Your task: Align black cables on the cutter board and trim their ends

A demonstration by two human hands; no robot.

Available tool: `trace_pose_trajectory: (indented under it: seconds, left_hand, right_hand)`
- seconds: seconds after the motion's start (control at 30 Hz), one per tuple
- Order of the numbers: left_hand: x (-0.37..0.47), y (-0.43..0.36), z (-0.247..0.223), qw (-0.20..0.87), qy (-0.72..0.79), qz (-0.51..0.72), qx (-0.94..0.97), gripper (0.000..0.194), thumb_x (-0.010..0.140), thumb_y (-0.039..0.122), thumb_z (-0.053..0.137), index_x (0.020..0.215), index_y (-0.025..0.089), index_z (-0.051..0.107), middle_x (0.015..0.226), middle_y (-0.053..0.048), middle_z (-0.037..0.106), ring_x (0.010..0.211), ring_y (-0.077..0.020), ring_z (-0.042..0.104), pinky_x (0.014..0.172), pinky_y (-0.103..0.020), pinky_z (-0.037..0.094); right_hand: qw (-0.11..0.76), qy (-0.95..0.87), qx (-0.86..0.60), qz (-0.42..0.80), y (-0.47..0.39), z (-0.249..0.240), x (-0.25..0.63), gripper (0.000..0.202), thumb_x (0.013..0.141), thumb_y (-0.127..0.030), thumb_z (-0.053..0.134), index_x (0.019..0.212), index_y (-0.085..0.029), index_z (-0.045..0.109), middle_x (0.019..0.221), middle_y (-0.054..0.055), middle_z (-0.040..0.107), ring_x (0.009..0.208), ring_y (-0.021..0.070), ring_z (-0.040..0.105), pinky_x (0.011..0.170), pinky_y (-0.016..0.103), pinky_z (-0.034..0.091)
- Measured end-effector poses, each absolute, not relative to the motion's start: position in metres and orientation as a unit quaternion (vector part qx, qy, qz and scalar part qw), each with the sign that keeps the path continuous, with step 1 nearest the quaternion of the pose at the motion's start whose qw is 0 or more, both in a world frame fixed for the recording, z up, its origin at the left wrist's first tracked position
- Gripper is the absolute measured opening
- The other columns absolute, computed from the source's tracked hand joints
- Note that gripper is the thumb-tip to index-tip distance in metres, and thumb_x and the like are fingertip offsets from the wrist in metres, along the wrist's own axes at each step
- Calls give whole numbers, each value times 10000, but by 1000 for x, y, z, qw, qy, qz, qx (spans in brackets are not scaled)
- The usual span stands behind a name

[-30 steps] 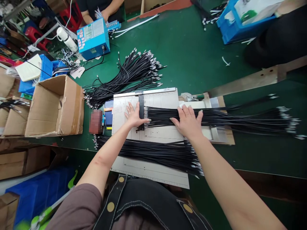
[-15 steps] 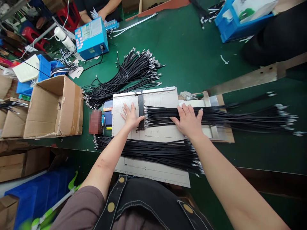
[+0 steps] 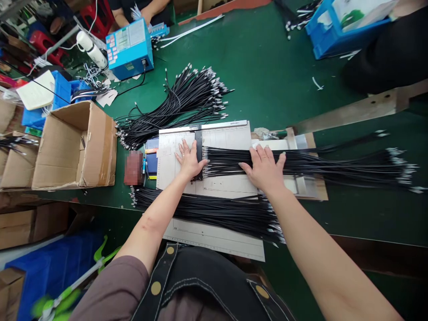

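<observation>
A row of black cables [image 3: 227, 162] with silver ends lies across a pale ruled cutting board [image 3: 180, 187], its left ends lined up beside a black crossbar [image 3: 198, 142]. My left hand [image 3: 190, 162] is spread over the board at that bar, with the thumb reaching across to the cable ends. Flat on top of the cables rests my right hand [image 3: 265, 168], fingers stretched and thumb apart. Closer to my body, a second bundle of black cables [image 3: 214, 211] lies over the board's lower part.
A loose pile of black cables [image 3: 180, 96] lies behind the board. To the left stand a cardboard box [image 3: 100, 151] and a blurred reddish-brown block [image 3: 133, 168]. A blue machine [image 3: 130, 51] and a blue bin [image 3: 321, 35] stand farther back. Another person's hand [image 3: 150, 12] is behind the machine.
My left hand has shifted slightly right, its thumb now past the crossbar onto the cable ends. My right hand stays on the cables. The view has tilted a little.
</observation>
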State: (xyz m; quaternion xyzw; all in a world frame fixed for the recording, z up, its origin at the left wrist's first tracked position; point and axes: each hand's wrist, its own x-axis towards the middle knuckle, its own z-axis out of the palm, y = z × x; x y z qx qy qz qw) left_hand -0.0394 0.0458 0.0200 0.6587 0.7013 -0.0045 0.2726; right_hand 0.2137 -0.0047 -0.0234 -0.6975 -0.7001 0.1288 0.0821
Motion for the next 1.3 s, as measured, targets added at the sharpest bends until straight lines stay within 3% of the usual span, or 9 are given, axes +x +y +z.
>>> trace_pose_trajectory:
  seconds: [0.23, 0.47, 0.67, 0.93, 1.13, 1.3]
  left_hand:
    - [-35, 48, 19, 297, 728, -42, 616, 1088, 757, 600, 713, 1609, 312, 100, 1697, -107, -156, 1558, -297, -132, 1229, -541, -6]
    - [-41, 60, 31, 322, 735, -63, 593, 1181, 699, 458, 802, 1605, 357, 50, 1685, -94, -204, 1553, -320, -126, 1235, -529, 45]
    - [-32, 58, 29, 314, 706, -47, 633, 1266, 640, 549, 838, 1608, 352, 45, 1667, -107, -258, 1520, -391, -200, 1210, -623, 15]
    - [-30, 72, 29, 332, 721, -99, 600, 1291, 626, 459, 863, 1603, 392, 22, 1666, -86, -265, 1539, -346, -167, 1229, -577, 22]
    - [-60, 63, 33, 320, 705, -93, 626, 1265, 644, 612, 824, 1613, 346, 56, 1665, -122, -250, 1528, -374, -180, 1221, -577, 10]
    - [-60, 49, 28, 294, 710, -77, 636, 1216, 677, 637, 786, 1613, 332, 72, 1678, -111, -222, 1532, -360, -182, 1217, -582, 1]
  right_hand:
    - [86, -695, -701, 135, -5, -24, 213, 692, 997, -538, 282, 1528, -106, 377, 1592, 215, 340, 1468, 382, 278, 1149, 722, 130]
    - [83, -697, -699, 136, -5, -24, 213, 692, 995, -536, 281, 1535, -112, 363, 1594, 215, 335, 1467, 390, 273, 1140, 730, 142]
    - [68, -693, -705, 137, -4, -22, 213, 694, 997, -537, 271, 1526, -99, 374, 1601, 210, 324, 1472, 381, 270, 1148, 721, 148]
    - [62, -700, -699, 132, -5, -24, 216, 679, 986, -498, 315, 1556, -130, 328, 1604, 202, 321, 1468, 389, 270, 1143, 725, 157]
    - [72, -701, -698, 126, -4, -25, 215, 681, 987, -501, 309, 1555, -126, 330, 1596, 204, 334, 1469, 393, 268, 1141, 724, 157]
    - [57, -698, -702, 130, -3, -25, 214, 684, 993, -514, 290, 1541, -109, 351, 1605, 208, 315, 1478, 382, 257, 1146, 723, 153]
